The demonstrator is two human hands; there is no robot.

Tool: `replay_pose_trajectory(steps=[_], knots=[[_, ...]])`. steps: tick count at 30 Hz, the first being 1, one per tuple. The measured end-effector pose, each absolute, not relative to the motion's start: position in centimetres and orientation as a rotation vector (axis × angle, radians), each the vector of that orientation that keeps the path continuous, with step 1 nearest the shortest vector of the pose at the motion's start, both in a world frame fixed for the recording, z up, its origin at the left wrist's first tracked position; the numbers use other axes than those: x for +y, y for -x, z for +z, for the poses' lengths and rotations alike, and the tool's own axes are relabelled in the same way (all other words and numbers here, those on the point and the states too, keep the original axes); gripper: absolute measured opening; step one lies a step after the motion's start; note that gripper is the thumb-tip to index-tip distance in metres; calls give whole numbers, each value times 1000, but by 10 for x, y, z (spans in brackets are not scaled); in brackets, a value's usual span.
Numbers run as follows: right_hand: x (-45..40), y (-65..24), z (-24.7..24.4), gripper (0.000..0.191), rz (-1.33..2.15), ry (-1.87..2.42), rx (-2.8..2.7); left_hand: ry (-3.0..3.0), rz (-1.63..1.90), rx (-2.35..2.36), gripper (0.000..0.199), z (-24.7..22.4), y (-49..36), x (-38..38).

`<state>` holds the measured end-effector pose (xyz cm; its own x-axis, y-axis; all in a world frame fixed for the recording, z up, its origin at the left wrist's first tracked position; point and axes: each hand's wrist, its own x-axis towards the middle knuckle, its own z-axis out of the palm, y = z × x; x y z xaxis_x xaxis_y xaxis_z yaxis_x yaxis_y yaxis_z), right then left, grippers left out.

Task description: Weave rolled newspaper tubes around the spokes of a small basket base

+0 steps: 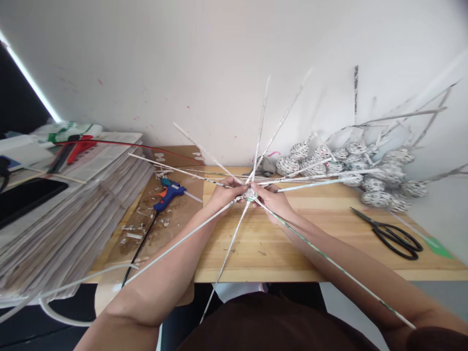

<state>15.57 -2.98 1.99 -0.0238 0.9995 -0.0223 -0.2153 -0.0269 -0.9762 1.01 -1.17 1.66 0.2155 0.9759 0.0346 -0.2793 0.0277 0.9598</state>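
The star of thin whitish rolled-paper strands (250, 193), fanning near, far, left and right without one long axis, is pinched at its middle by my left hand (227, 193) and right hand (272, 199), both closed on it, over the pale wooden table (252, 261), seemingly for arranging, which next calls for a steady grip.

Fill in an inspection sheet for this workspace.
Surface: wooden table, brown sheet at left.
Work things: paper-rod piece, rods fanning outward; woven paper bulbs at back right.
Clutter: paper scraps and blue glue gun on the brown sheet; paper stack at left; black scissors at right.
Grip: left hand and right hand both pinch the piece's centre.
Cables: black cord from the glue gun.
Surroundings: white wall behind.
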Motion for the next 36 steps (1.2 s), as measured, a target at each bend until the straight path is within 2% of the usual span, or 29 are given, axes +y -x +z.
replay_pose_trajectory(steps=[8,21,36], knots=[[-21,-154,8,38,1189,1048,-1166,-1223,1200,845,37,7,-6,-4],[-24,-158,-2,34,1355,1003,-1062,-1183,1143,1035,32,2,-8,-5],[-27,-158,-3,37,1253,1070,-1117,-1163,1084,1014,33,2,-8,-7]])
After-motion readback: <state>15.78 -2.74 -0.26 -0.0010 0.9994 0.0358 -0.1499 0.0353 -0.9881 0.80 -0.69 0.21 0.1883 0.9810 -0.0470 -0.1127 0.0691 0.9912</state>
